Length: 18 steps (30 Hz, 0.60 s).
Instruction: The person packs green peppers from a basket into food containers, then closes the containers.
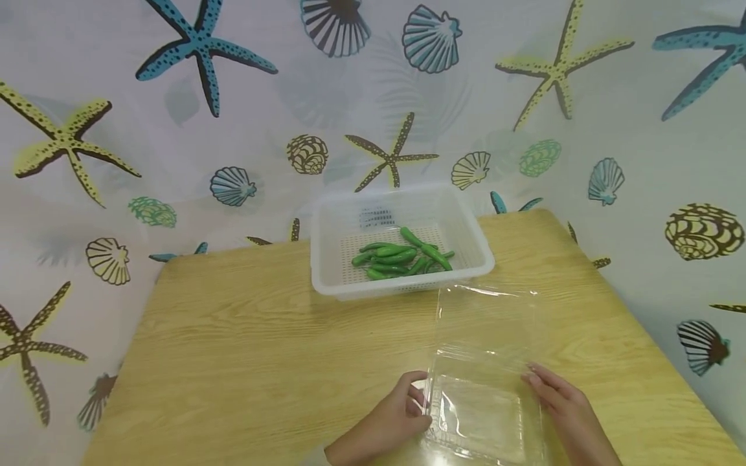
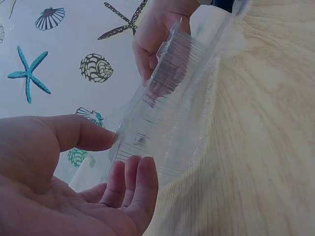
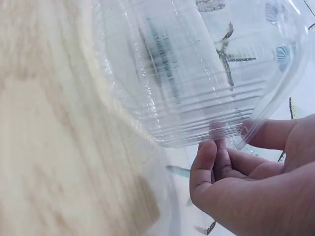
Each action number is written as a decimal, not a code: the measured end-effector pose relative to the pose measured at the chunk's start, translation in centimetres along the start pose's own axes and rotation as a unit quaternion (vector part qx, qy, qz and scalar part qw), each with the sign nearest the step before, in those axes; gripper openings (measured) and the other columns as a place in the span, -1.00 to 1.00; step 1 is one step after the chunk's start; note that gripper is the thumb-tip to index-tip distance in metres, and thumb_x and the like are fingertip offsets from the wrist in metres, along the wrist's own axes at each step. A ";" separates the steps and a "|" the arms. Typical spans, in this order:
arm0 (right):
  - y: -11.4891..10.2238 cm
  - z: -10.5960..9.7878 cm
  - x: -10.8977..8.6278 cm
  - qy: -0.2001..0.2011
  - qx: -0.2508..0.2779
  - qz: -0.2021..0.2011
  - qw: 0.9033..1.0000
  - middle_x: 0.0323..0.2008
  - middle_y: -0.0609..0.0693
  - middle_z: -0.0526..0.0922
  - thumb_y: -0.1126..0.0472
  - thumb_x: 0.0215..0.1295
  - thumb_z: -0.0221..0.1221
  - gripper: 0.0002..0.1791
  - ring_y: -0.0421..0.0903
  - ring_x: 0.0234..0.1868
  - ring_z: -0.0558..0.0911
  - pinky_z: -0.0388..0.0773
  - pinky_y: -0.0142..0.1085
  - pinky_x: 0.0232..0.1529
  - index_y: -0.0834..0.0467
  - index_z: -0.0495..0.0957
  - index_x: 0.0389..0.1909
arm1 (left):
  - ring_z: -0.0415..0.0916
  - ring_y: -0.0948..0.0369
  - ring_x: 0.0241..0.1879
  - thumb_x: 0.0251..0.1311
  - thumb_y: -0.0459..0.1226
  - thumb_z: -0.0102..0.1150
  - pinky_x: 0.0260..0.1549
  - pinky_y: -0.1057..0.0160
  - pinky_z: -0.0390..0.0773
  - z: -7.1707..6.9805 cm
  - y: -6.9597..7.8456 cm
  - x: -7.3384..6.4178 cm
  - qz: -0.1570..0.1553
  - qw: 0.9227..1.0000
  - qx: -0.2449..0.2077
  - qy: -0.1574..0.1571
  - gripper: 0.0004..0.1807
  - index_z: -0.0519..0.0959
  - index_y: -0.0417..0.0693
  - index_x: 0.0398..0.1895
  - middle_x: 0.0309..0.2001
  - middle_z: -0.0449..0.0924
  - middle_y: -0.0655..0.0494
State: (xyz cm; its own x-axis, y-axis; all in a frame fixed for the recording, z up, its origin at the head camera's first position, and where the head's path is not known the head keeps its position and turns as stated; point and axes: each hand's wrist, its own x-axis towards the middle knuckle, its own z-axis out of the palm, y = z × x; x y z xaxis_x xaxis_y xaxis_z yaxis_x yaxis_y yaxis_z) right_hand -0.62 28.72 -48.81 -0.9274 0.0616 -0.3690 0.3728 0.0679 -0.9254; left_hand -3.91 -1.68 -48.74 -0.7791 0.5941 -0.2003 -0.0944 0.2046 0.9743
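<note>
A clear plastic clamshell box (image 1: pixel 480 414) lies at the table's front right with its lid (image 1: pixel 489 317) folded back, away from me. On its left side, my left hand (image 1: pixel 396 414) pinches the rim, thumb at the edge and fingers bent by the ribbed wall (image 2: pixel 162 113). My right hand (image 1: pixel 565 404) grips the opposite rim, with fingertips showing through the clear plastic (image 3: pixel 197 113) in the right wrist view. Nothing is inside the box.
Behind the lid, a white plastic basket (image 1: pixel 317 275) stands at the back of the wooden table (image 1: pixel 245 362). Several green chili peppers (image 1: pixel 396 256) lie in it. A cloth with starfish and shells (image 1: pixel 256 129) hangs behind and beside the table.
</note>
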 end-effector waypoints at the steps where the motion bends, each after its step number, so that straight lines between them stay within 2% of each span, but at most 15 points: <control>1: -0.2 0.3 0.1 -0.005 -0.006 -0.002 1.000 0.23 0.09 0.36 -0.07 0.39 -0.07 -0.25 -0.59 -0.02 0.39 0.33 -0.62 -0.01 0.37 0.03 0.37 | 0.43 0.31 -0.27 0.04 -0.37 0.17 -0.32 0.42 0.48 -0.2 -0.1 -0.2 -0.001 1.000 0.001 0.002 -0.28 0.13 -0.09 0.30 -0.17 0.34 0.13; 4: -0.5 1.2 0.6 -0.020 -0.012 -0.015 1.000 0.30 0.25 0.21 -0.06 0.39 -0.07 -0.27 -0.58 0.00 0.38 0.29 -0.68 -0.05 0.38 0.06 0.36 | 0.43 0.30 -0.24 0.05 -0.32 0.19 -0.28 0.40 0.48 -0.8 -0.4 -0.9 -0.009 1.000 0.014 0.008 -0.26 0.10 -0.05 0.32 -0.15 0.33 0.12; 6: -0.7 1.7 0.9 -0.031 -0.017 -0.028 0.999 0.32 0.27 0.16 -0.04 0.40 -0.08 -0.29 -0.57 0.01 0.36 0.28 -0.68 -0.04 0.38 0.07 0.35 | 0.43 0.30 -0.20 0.08 -0.28 0.19 -0.25 0.39 0.48 -1.3 -0.7 -1.2 -0.013 1.000 0.022 0.010 -0.25 0.08 -0.02 0.34 -0.12 0.33 0.12; 8: -0.9 2.2 1.3 -0.037 -0.026 -0.041 0.998 0.31 0.28 0.20 -0.02 0.41 -0.09 -0.33 -0.53 0.04 0.37 0.29 -0.66 -0.03 0.38 0.10 0.34 | 0.43 0.29 -0.18 0.10 -0.24 0.19 -0.22 0.38 0.48 -1.7 -0.8 -1.5 -0.017 0.999 0.027 0.013 -0.24 0.07 0.00 0.35 -0.11 0.32 0.12; 10: -1.1 2.7 1.6 -0.041 -0.041 -0.044 0.997 0.27 0.26 0.27 -0.02 0.41 -0.10 -0.35 -0.41 0.12 0.36 0.30 -0.62 0.00 0.35 0.14 0.33 | 0.43 0.27 -0.17 0.11 -0.23 0.19 -0.21 0.37 0.48 -2.2 -1.0 -1.7 -0.017 0.999 0.024 0.018 -0.24 0.06 -0.01 0.36 -0.11 0.33 0.11; 13: -1.4 3.6 2.0 -0.048 -0.056 -0.046 0.996 0.24 0.24 0.34 -0.02 0.41 -0.09 -0.38 -0.09 0.26 0.31 0.33 -0.37 0.15 0.31 0.18 0.33 | 0.44 0.25 -0.18 0.12 -0.24 0.17 -0.22 0.35 0.48 -2.7 -1.1 -2.0 -0.013 0.999 0.022 0.032 -0.26 0.07 -0.06 0.35 -0.14 0.34 0.08; 15: -1.6 4.2 2.3 -0.060 -0.059 -0.047 0.995 0.26 0.23 0.30 -0.02 0.40 -0.09 -0.38 0.10 0.31 0.21 0.24 -0.15 0.24 0.30 0.19 0.32 | 0.44 0.24 -0.20 0.13 -0.25 0.16 -0.25 0.33 0.49 -3.1 -1.1 -2.2 -0.013 0.998 0.024 0.048 -0.28 0.09 -0.06 0.35 -0.16 0.34 0.07; 18: -1.7 5.2 2.7 -0.072 -0.054 -0.047 0.995 0.27 0.24 0.29 -0.02 0.39 -0.06 -0.38 0.21 0.33 0.15 0.09 0.09 0.27 0.29 0.20 0.32 | 0.44 0.24 -0.21 0.16 -0.23 0.13 -0.29 0.34 0.49 -3.7 -1.1 -2.4 -0.020 0.997 0.034 0.064 -0.32 0.12 -0.05 0.34 -0.15 0.34 0.08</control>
State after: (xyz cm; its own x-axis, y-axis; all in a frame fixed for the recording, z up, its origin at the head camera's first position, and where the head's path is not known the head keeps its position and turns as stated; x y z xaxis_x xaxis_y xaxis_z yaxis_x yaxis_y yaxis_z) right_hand -3.91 23.60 -48.63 -0.9507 -0.0921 -0.2962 0.2776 0.1739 -0.9448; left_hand -4.21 -6.24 -48.91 -0.8487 0.4809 -0.2201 -0.0889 0.2805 0.9557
